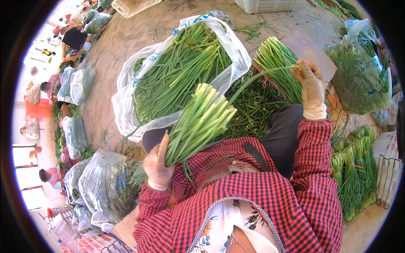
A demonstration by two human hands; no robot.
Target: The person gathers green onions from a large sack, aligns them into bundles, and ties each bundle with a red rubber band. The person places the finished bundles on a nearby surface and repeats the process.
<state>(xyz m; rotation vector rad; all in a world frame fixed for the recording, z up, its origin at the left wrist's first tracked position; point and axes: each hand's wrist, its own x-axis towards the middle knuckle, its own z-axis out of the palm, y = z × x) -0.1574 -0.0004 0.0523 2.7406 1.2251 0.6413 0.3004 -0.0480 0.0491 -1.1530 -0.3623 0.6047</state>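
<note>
My left hand (pixel 158 165), in a thin pale glove, is closed round a thick bunch of garlic chives (pixel 195 126), its pale cut ends pointing up and away. My gloved right hand (pixel 311 82) pinches one long garlic chive stalk (pixel 261 75), which stretches left toward the held bunch. Just beside and below that hand, another pile of garlic chives (pixel 278 63) lies on a board (pixel 317 52). In front of me an open clear plastic bag (pixel 126 95) is full of loose garlic chives (pixel 181 74). Dark green trimmings (pixel 255 111) lie between my legs.
Filled plastic bags stand at left (pixel 110 181) and far right (pixel 358 76). Tied bundles (pixel 352 168) are stacked at my right, beside a metal rack (pixel 389 179). Pale plastic crates (pixel 268 5) are at the back. Other people (pixel 74 40) sit along the left side.
</note>
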